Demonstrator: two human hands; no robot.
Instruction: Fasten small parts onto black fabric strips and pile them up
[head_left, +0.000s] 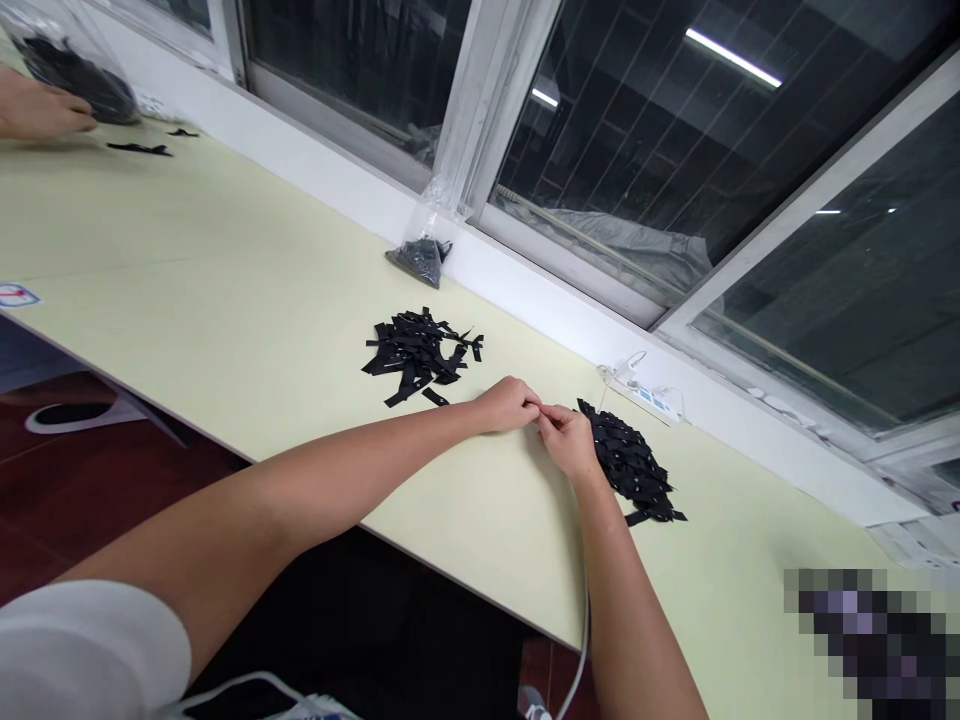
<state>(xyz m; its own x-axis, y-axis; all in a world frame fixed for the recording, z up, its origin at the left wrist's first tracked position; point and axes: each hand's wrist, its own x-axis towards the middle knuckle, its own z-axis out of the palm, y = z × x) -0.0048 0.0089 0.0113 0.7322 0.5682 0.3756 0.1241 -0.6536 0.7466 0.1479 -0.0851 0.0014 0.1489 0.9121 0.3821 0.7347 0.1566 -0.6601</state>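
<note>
My left hand (510, 405) and my right hand (568, 438) meet fingertip to fingertip over the table. Both are pinched closed. Whatever lies between the fingers is hidden or too small to make out. To the left of my hands is a loose pile of short black fabric strips (412, 350), some with small pale marks. Right behind my right hand and forearm lies a second, denser pile of black strips (634, 465), partly covered by that hand.
A clear plastic bag of black pieces (421, 258) stands by the window ledge. A white power strip (649, 398) with a cable sits behind the right pile. At far left another person's hand (45, 108) is near a larger bag (79, 80). A pixelated dark patch covers the lower right.
</note>
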